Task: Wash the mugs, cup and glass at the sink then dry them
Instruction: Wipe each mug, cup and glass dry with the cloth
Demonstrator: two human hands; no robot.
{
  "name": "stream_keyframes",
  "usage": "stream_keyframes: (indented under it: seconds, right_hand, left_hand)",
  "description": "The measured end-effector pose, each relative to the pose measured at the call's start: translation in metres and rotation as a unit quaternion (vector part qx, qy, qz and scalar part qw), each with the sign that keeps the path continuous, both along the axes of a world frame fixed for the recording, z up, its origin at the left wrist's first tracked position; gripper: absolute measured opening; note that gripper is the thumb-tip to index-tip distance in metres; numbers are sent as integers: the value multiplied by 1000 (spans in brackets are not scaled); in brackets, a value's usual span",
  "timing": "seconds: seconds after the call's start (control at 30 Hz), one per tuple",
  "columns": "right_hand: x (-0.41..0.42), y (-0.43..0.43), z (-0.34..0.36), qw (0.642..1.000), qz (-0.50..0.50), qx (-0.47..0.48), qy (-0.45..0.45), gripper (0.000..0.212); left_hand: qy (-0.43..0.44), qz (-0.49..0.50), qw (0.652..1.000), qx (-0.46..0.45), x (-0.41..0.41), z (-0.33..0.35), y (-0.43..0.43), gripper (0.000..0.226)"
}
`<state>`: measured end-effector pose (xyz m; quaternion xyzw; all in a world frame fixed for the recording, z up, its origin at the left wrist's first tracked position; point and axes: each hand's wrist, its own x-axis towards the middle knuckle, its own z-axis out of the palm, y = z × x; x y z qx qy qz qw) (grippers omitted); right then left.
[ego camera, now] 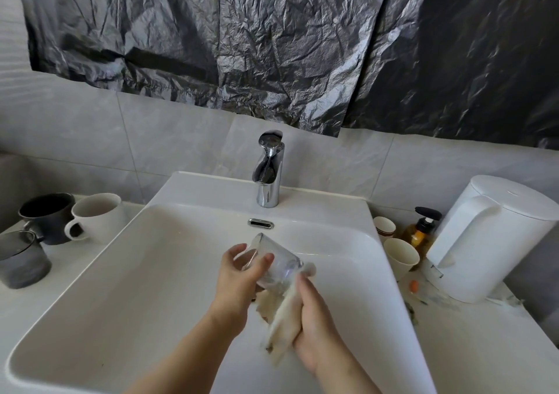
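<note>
Countertop point(45, 303) left of sink point(211, 182) holds three mugs point(99, 215); kettle point(490, 236), paper cups point(402, 257) right

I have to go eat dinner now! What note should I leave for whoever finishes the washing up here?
Left hand: grips the clear glass, tilted over the sink.
Right hand: holds a cloth against the glass's base.
Left counter: black mug, white mug and grey cup, all upright.
Right counter: near paper cup and far paper cup.
Tap: no water seen running.
Done: the glass is at the wiping stage. Whether the others are washed cannot be told.
Left: finish the glass, set it down, check the rest.
</note>
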<state>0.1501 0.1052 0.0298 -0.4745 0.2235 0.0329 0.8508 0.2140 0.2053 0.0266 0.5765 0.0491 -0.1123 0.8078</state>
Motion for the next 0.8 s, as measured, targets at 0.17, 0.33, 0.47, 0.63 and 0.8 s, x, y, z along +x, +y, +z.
stream_keyframes:
  seconds: [0.17, 0.33, 0.47, 0.63, 0.8]
  right_hand:
    - [2, -6, 0, 992, -93, -54, -71, 20]
    - [2, -11, -17, 985, -49, -125, 106, 52]
    - [-1, -10, -14, 914, -62, -394, 73, 40]
    - [-5, -24, 4, 879, -236, -413, 22, 21]
    - [-10, -36, 8, 899, -220, -358, -125, 15]
  left_hand:
    - [-74, -85, 992, 58, -8, 1, -1, 71]
    - [-64, -131, 988, 58, -6, -1, -1, 82]
    - [-20, -137, 990, 22, 4, 0, 8, 58]
    - [88, -255, 963, 25, 1, 2, 13, 44]
    - [121, -304, 940, 98, -4, -2, 5, 75]
